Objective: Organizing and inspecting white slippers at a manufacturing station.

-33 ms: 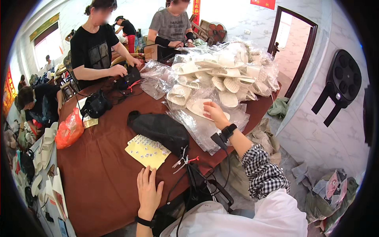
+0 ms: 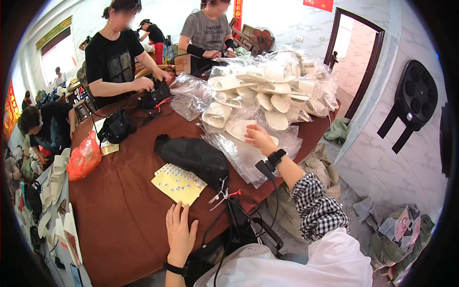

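I see a white-tiled room with a dark-framed doorway (image 2: 356, 62) at one o'clock and a black plastic stool (image 2: 410, 103) hanging on the wall at three. A brown tabletop (image 2: 129, 210) fills the middle, with other people working along its far edge at eleven and twelve. At one o'clock on it sits a heap of pale shoe insoles in clear plastic bags (image 2: 267, 91). A black bag (image 2: 193, 155) lies at centre, a yellow sheet (image 2: 178, 184) just below it. My right hand (image 2: 259, 137) rests fingers-curled on a pale insole (image 2: 239, 129) at the heap's near edge. My left hand (image 2: 180, 234) lies flat, fingers spread, on the tabletop at six, fingertips touching the sheet.
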Action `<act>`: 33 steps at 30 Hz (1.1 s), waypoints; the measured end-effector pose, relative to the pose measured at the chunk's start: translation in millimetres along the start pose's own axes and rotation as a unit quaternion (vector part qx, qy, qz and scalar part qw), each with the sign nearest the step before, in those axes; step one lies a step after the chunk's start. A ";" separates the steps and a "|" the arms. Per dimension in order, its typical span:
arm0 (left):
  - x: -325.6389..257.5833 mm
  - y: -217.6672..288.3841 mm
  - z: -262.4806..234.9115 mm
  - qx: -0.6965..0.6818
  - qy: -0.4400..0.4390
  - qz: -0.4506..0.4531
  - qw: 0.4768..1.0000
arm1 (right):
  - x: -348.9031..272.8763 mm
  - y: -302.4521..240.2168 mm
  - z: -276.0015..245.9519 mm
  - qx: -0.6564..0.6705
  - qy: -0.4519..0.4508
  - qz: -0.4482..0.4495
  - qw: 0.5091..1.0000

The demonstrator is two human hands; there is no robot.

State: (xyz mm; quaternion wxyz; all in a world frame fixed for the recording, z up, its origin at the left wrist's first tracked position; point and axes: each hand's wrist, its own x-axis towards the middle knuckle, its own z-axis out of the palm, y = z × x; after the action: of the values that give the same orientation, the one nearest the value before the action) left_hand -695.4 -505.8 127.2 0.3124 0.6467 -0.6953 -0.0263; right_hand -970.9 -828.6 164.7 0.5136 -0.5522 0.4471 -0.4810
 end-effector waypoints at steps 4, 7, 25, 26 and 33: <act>2.6 -2.7 0.8 -0.036 0.014 0.001 0.999 | 16.2 17.4 -9.1 0.030 -0.087 0.126 0.988; -0.6 -7.2 0.7 -0.050 0.010 -0.023 0.998 | 6.6 13.6 9.2 -0.032 -0.078 0.136 0.987; 3.3 -3.1 -0.1 -0.008 0.009 -0.008 1.000 | -1.2 -85.6 -18.3 -0.449 -0.054 -0.232 0.861; 2.5 -3.3 -1.6 -0.007 0.010 -0.011 1.000 | 6.4 -97.8 -9.2 -0.428 -0.031 -0.150 0.890; 6.0 0.3 -4.6 -0.015 0.009 -0.016 1.000 | 85.8 -67.5 -21.6 -0.349 0.015 -0.015 0.937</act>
State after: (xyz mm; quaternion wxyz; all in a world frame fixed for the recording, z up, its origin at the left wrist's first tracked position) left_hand -693.4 -509.6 133.4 0.3282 0.6529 -0.6817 -0.0358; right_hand -980.5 -911.4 238.4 0.2746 -0.6961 0.5861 -0.3106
